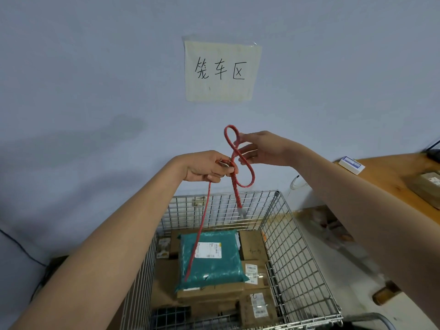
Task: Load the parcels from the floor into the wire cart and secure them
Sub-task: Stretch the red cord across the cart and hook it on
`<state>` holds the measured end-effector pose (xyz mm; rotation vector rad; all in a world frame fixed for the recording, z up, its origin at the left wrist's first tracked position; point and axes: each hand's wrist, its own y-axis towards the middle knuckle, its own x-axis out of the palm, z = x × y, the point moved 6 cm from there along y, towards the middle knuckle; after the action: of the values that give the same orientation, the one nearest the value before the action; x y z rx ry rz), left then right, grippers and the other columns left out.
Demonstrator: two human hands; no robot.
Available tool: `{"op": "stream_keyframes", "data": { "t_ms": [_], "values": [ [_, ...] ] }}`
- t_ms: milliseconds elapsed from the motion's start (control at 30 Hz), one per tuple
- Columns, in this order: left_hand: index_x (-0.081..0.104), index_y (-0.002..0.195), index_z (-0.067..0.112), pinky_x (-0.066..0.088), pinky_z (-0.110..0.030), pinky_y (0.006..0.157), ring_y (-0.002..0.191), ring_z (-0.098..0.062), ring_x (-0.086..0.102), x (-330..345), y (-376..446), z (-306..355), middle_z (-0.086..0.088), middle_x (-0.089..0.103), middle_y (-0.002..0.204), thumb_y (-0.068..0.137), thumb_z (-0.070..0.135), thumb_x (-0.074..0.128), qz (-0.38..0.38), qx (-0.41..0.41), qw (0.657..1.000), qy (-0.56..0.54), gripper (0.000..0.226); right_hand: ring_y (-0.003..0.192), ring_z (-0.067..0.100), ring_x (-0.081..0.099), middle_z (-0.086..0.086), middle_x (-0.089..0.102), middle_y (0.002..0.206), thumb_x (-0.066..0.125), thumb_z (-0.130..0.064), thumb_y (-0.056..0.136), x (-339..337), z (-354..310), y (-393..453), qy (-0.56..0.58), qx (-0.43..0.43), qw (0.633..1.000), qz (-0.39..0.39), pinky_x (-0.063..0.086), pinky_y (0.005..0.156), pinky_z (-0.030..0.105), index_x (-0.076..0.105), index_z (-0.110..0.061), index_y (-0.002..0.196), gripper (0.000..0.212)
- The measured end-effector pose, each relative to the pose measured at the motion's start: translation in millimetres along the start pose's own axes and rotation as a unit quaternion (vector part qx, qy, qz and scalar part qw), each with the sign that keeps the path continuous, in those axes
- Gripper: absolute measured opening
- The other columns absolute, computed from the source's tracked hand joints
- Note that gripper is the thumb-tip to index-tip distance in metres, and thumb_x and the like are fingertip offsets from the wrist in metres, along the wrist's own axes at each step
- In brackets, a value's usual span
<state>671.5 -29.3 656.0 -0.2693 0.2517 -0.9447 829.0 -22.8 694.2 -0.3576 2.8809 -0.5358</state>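
A red rope is held up in front of the wall, above the wire cart. My left hand grips the rope where two strands cross. My right hand pinches a small loop at the rope's top. A larger loop hangs between the hands; one end dangles short with a pale tip, the other strand runs down into the cart. Inside the cart lie a teal bagged parcel with a white label and several brown cardboard boxes beneath and beside it.
A paper sign with handwritten characters is taped to the wall. At the right stands a wooden table with a small white-and-blue box and a brown parcel. A dark cable runs along the left wall.
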Motion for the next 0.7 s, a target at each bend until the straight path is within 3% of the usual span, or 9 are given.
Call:
{"op": "stream_keyframes", "data": {
  "t_ms": [133,233,333,433,533,700],
  "values": [
    [0.06,0.105,-0.001,0.033,-0.016,0.049,0.052,-0.007,0.031,-6,1,4,-0.006,0.058,0.085,0.1,0.004,0.053,0.012,0.024,0.999,-0.036,0.01,0.095,0.033,0.066,0.022,0.068,0.117,0.047,-0.044,0.102,4,22,-7,-0.006,0.044,0.997,-0.06,0.055,0.093,0.044,0.056,-0.003,0.13,0.05],
    [0.058,0.099,0.002,0.032,-0.015,0.048,0.051,-0.006,0.03,-8,4,8,-0.003,0.047,0.074,0.102,0.007,0.053,0.026,0.034,0.998,-0.044,0.007,0.098,0.035,0.066,0.022,0.067,0.113,0.04,-0.018,0.106,10,32,-12,-0.009,0.043,0.995,-0.091,0.052,0.1,0.05,0.057,0.001,0.13,0.035],
    [0.055,0.093,0.005,0.032,-0.015,0.048,0.05,-0.006,0.028,-9,6,13,0.007,0.045,0.058,0.103,0.01,0.05,0.046,0.041,0.997,-0.049,0.012,0.112,0.04,0.062,0.026,0.064,0.123,0.035,0.011,0.097,15,47,-19,-0.022,0.075,0.986,-0.147,0.047,0.104,0.054,0.056,0.002,0.129,0.039],
    [0.057,0.097,0.005,0.033,-0.015,0.049,0.051,-0.007,0.028,-8,10,17,0.012,0.052,0.056,0.104,0.01,0.049,0.067,0.046,0.995,-0.048,0.012,0.121,0.036,0.061,0.02,0.063,0.13,0.048,0.004,0.099,21,61,-22,-0.067,0.081,0.977,-0.183,0.048,0.105,0.05,0.052,-0.003,0.135,0.036],
    [0.059,0.099,0.005,0.034,-0.015,0.049,0.051,-0.007,0.03,-5,16,21,0.012,0.053,0.058,0.104,0.011,0.05,0.086,0.053,0.993,-0.056,0.012,0.119,0.031,0.063,0.013,0.068,0.125,0.059,-0.009,0.098,21,67,-18,-0.089,0.051,0.982,-0.159,0.051,0.103,0.043,0.057,-0.005,0.132,0.034],
    [0.061,0.112,0.0,0.031,-0.016,0.049,0.051,-0.007,0.028,-1,31,20,0.002,0.047,0.073,0.103,0.013,0.051,0.099,0.03,0.993,-0.064,0.018,0.101,0.027,0.071,0.017,0.073,0.107,0.068,-0.006,0.091,-4,79,-17,-0.096,0.029,0.994,-0.055,0.059,0.089,0.039,0.068,0.004,0.112,0.023]
  ]
}}
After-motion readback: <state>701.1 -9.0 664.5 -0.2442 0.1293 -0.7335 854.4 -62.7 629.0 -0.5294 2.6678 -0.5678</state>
